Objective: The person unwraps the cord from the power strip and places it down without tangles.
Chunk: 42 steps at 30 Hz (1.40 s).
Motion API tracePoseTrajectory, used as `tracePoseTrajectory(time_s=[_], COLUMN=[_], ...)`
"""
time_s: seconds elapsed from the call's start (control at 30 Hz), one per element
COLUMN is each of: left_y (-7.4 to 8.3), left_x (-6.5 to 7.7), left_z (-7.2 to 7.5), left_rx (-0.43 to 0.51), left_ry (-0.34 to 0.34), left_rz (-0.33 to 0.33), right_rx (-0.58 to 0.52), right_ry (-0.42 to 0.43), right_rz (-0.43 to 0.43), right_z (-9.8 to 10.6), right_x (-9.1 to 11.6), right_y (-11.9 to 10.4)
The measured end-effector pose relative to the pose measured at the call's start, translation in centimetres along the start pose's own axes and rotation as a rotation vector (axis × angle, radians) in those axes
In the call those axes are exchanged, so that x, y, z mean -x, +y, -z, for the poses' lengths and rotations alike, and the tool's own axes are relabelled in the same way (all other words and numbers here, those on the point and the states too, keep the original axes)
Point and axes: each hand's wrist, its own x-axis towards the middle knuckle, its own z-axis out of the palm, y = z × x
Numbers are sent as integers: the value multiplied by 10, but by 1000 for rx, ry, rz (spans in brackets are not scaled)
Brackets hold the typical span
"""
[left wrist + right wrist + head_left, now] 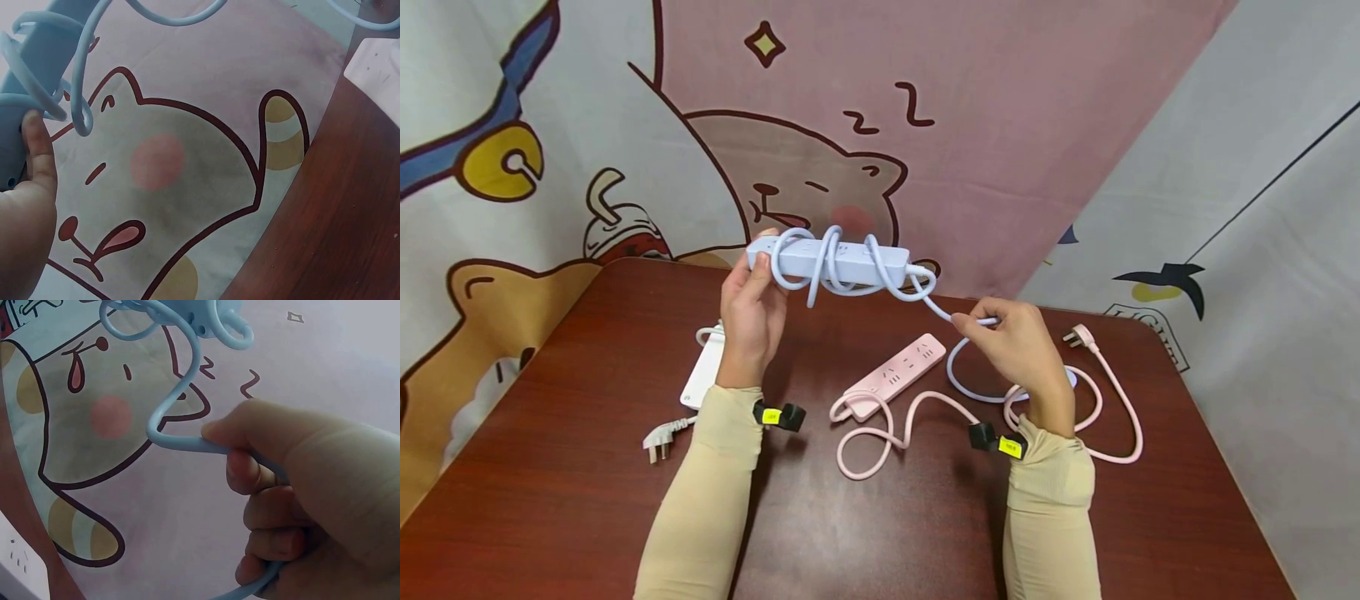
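Note:
A light blue power strip (857, 260), its own cord looped loosely around it, is held up above the table. My left hand (755, 310) grips its left end, with the thumb on the near side; most of the other fingers are hidden behind it. From the strip's right end the blue cord (936, 308) runs to my right hand (1017, 340), which pinches it between thumb and curled fingers. In the right wrist view the cord (187, 442) bends just before the fingertips and leaves below the fist. Beyond the hand, the cord curves down toward the table.
On the brown table (880, 533) lies a pink power strip (898, 375) with its cord looped to the right, ending in a pink plug (1081, 336). A white power strip (703, 371) and its plug (660, 437) lie at left, partly behind my left arm. A printed curtain (1000, 125) hangs behind.

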Motion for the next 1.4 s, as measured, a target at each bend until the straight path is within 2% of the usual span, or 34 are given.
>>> tracePoseTrajectory(time_s=[0.23,0.53,0.7,0.93,1.07,1.2,1.4], left_y=[0,0,-1,0,0,0,-1], left_x=[1,2,1,2,2,3,2], left_z=[0,2,2,-1,-3,-4,-3], left_rx=[-40,-66,-64,-69,-97,-138,-152], left_ry=[-40,-65,-64,-79,-86,-99,-80], left_rz=[19,39,35,41,59,64,75], right_rx=[16,-30,-73,-138,-169,-208,-290], right_ry=[87,216,321,525,615,658,676], right_rz=[-68,-113,-92,14,43,37,31], right_z=[1,2,3,9,13,17,21], right_x=[-1,-2,-1,2,4,6,8], right_y=[1,0,0,-5,-10,-14,-20])
